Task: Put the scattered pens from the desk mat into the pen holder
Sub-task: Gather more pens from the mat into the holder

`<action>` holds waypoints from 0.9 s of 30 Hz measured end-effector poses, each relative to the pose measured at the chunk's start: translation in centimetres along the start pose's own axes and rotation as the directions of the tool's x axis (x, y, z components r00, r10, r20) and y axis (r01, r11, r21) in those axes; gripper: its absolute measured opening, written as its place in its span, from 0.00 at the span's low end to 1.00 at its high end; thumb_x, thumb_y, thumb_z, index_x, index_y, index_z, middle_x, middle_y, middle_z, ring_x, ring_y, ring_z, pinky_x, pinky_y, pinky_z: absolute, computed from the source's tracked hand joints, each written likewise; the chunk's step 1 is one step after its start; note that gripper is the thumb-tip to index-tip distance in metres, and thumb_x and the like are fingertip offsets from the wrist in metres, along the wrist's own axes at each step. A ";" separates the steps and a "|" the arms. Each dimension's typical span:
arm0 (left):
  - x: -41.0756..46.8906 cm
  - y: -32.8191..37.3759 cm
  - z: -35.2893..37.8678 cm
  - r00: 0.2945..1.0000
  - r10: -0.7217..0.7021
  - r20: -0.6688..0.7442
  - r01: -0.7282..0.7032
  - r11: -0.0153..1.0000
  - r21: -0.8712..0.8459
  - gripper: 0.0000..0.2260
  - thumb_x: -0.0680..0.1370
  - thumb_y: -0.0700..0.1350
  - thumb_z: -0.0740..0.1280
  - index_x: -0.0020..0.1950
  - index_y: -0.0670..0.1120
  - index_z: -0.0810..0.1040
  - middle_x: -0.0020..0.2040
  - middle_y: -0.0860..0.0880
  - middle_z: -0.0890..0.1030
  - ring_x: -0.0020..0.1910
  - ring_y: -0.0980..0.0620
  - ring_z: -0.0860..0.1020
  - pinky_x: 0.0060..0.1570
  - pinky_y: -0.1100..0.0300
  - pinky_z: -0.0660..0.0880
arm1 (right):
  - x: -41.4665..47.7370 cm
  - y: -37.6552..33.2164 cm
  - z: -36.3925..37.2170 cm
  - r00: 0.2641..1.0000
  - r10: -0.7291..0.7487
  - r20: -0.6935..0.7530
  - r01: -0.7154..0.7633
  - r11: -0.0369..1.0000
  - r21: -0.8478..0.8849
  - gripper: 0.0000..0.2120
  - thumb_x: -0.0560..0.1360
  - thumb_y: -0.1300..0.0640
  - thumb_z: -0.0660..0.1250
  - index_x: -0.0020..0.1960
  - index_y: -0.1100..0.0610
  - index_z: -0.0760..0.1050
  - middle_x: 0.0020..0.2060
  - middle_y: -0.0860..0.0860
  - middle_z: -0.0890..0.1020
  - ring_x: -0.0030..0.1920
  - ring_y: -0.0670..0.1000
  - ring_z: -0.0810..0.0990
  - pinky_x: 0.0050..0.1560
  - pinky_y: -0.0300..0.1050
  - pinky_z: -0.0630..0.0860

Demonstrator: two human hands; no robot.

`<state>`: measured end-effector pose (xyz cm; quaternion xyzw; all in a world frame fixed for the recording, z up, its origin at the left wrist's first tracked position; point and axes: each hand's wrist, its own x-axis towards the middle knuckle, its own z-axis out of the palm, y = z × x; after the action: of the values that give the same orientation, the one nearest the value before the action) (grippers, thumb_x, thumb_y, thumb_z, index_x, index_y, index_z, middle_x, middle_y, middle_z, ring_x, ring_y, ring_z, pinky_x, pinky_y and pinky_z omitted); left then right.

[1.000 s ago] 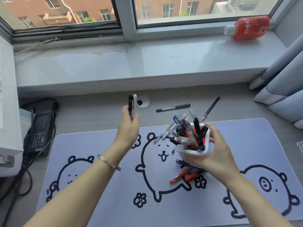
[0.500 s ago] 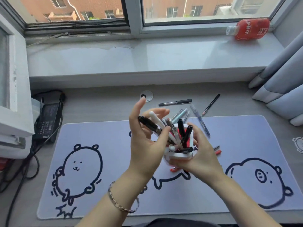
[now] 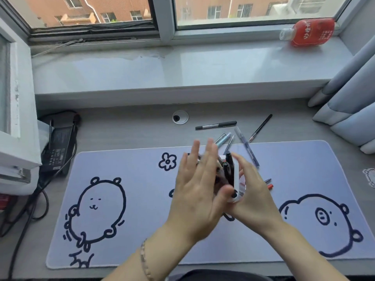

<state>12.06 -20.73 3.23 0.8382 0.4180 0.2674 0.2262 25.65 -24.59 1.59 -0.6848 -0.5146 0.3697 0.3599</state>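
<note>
Both forearms are bare to the bottom edge of view, no sleeves showing. The left hand (image 3: 199, 191) has a thin silver chain bracelet (image 3: 144, 258) of small links round the wrist, at about 7 o'clock from the palm. The right hand (image 3: 251, 196) wears nothing that shows. A strip of dark clothing (image 3: 213, 275) shows at 6 o'clock, between the arms.

Our left hand (image 3: 199, 191) no longer pinches two pens; it now lies flat over the pen holder (image 3: 236, 180), which seems tipped sideways in our right hand (image 3: 250, 196).
</note>
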 end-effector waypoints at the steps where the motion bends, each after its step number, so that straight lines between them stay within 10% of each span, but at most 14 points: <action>1: 0.9 -0.2 0.0 1.000 -0.031 0.000 0.031 0.999 0.009 0.29 0.78 0.60 0.42 0.75 0.45 0.47 0.76 0.51 0.50 0.76 0.55 0.42 0.73 0.57 0.43 | 0.2 0.3 -0.1 1.000 -0.002 0.010 0.002 1.000 -0.024 0.46 0.55 0.51 0.79 0.69 0.48 0.61 0.60 0.42 0.70 0.62 0.40 0.69 0.56 0.17 0.59; 6: 4.6 -1.0 0.3 0.947 0.076 0.311 0.020 0.956 -0.293 0.28 0.76 0.63 0.47 0.73 0.55 0.45 0.73 0.64 0.43 0.71 0.71 0.46 0.68 0.75 0.49 | 1.9 2.3 -1.2 0.997 0.074 -0.039 -0.073 0.997 0.011 0.43 0.55 0.57 0.81 0.63 0.41 0.64 0.59 0.43 0.73 0.59 0.45 0.72 0.58 0.29 0.70; 9: 7.4 -3.3 1.5 0.969 0.008 0.246 0.126 0.842 -0.525 0.22 0.77 0.58 0.54 0.71 0.62 0.56 0.74 0.64 0.52 0.73 0.59 0.60 0.71 0.60 0.61 | 2.8 3.9 -2.8 0.985 0.139 -0.103 -0.129 0.987 0.095 0.43 0.52 0.50 0.81 0.63 0.40 0.66 0.58 0.48 0.78 0.59 0.51 0.77 0.60 0.56 0.75; 13: 10.9 -7.4 5.4 0.803 -0.527 0.280 0.563 0.824 -0.064 0.23 0.75 0.51 0.64 0.68 0.48 0.65 0.67 0.47 0.70 0.59 0.48 0.74 0.55 0.54 0.73 | 3.5 4.8 -5.0 0.956 0.186 -0.226 -0.166 0.980 0.105 0.41 0.52 0.48 0.81 0.61 0.38 0.67 0.57 0.48 0.77 0.58 0.50 0.77 0.61 0.55 0.74; 23: 13.1 -9.0 10.8 0.737 -0.445 0.509 0.205 0.865 0.459 0.11 0.75 0.34 0.56 0.57 0.36 0.67 0.57 0.36 0.73 0.54 0.37 0.72 0.49 0.50 0.69 | 3.7 6.3 -5.9 0.943 0.249 -0.219 -0.227 0.967 0.118 0.48 0.51 0.46 0.81 0.67 0.42 0.63 0.60 0.49 0.76 0.61 0.51 0.75 0.62 0.57 0.73; 27: 11.9 -9.3 7.8 0.748 -0.516 0.418 0.466 0.856 0.223 0.08 0.78 0.35 0.52 0.56 0.37 0.64 0.48 0.40 0.72 0.38 0.42 0.71 0.35 0.52 0.67 | 3.3 5.7 -5.0 0.959 0.230 -0.166 -0.210 0.969 0.130 0.47 0.52 0.48 0.82 0.66 0.41 0.64 0.60 0.48 0.77 0.59 0.50 0.77 0.61 0.55 0.75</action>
<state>17.64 -7.10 -5.14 0.7481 0.5704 -0.0318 0.3376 33.15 -23.15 -1.48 -0.7472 -0.3792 0.3723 0.3992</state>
